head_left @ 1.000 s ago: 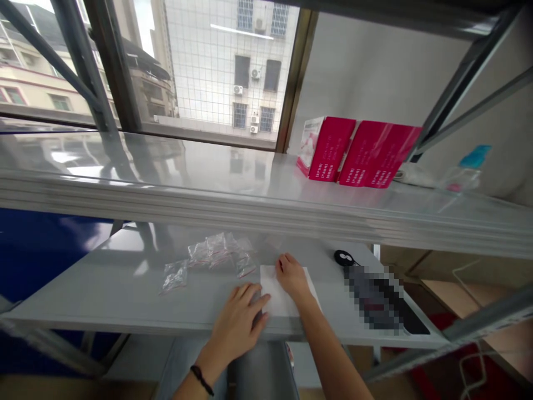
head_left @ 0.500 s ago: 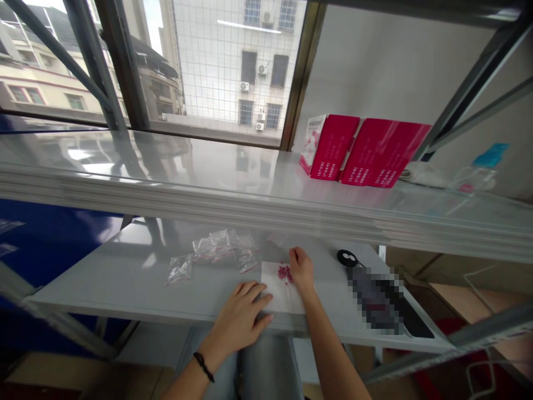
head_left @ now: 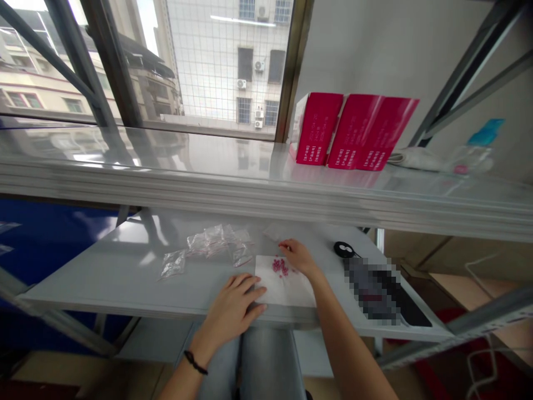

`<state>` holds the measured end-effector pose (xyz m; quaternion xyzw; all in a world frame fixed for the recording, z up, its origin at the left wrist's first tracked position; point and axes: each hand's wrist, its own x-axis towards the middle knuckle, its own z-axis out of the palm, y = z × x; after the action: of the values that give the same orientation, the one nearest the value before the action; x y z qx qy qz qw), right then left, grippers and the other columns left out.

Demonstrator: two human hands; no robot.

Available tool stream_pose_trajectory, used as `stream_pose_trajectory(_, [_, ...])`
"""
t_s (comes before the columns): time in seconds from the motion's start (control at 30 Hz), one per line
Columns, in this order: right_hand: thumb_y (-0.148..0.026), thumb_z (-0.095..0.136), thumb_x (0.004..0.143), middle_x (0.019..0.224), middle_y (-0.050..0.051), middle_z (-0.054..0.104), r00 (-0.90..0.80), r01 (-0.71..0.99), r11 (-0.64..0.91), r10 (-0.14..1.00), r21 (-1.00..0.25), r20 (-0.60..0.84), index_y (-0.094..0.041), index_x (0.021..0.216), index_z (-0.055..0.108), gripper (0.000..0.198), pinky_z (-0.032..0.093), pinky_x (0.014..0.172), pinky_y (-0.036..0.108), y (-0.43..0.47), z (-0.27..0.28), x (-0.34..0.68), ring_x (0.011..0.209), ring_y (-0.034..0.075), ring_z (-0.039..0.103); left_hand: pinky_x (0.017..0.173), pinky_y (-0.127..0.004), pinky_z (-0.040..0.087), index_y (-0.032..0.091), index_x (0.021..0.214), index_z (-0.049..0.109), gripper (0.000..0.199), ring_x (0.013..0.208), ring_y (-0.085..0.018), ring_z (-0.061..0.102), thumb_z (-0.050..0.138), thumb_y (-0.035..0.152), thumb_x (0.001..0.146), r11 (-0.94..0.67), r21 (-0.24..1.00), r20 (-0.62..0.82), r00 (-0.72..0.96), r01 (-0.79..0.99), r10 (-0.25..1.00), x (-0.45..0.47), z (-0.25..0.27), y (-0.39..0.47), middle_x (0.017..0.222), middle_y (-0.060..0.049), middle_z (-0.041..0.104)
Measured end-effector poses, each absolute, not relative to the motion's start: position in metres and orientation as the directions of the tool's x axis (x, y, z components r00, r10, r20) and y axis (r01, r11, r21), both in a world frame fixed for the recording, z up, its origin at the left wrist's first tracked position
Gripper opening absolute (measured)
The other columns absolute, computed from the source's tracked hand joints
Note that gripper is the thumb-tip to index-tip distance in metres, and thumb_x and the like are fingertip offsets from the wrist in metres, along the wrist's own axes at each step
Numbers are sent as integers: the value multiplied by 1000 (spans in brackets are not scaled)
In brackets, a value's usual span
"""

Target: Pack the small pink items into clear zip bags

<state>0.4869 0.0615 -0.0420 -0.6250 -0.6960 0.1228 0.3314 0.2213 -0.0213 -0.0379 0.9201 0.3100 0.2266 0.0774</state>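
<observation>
A small heap of pink-red beads (head_left: 280,267) lies on a white sheet of paper (head_left: 287,293) near the table's front edge. My left hand (head_left: 235,304) rests flat with its fingers spread, their tips on the paper's left edge. Just above the beads is my right hand (head_left: 298,258), its thumb and fingers pinched together towards the left. Anything in that pinch is too small to make out. Beyond the paper, close to my right fingertips, lies a clear plastic bag (head_left: 273,231).
Several clear zip bags (head_left: 216,240) lie left of the paper, one bag (head_left: 172,263) apart. On the right are a round black object (head_left: 343,249) and a blurred dark item (head_left: 372,291). A raised shelf (head_left: 208,191) with red boxes (head_left: 353,130) crosses above the table's back.
My right hand has moved from the beads' right side to above them, fingertips now pointing left. My left hand stays flat by the paper. The whole view has shifted slightly.
</observation>
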Motion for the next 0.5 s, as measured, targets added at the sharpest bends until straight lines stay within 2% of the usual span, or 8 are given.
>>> stream_pose_trajectory(0.13, [-25,51,86,89,4,73,-118,808,234,963,-540,241,-21,90,75,24,45,79,27,62,-28,490,80,17,63,100,-47,41,32,126,61,35,120,-28,50,56,39,93,-794,301,368,704,528,607,221,-39,-20,130,-6,61])
stream_pose_trajectory(0.27, [-25,55,83,84,3,73,-216,811,277,960,-515,175,-23,82,76,21,44,83,27,61,-23,485,83,18,64,100,-46,42,34,127,59,35,120,-27,50,56,40,93,-777,316,348,696,544,629,221,-38,-19,131,-3,61])
stream_pose_trajectory(0.5, [-23,54,82,79,4,74,-207,832,228,973,-505,97,-25,73,73,21,47,74,27,69,-34,482,80,21,67,101,-45,42,37,128,59,36,120,-27,51,59,39,92,-761,334,323,691,557,647,221,-32,-18,133,-1,60])
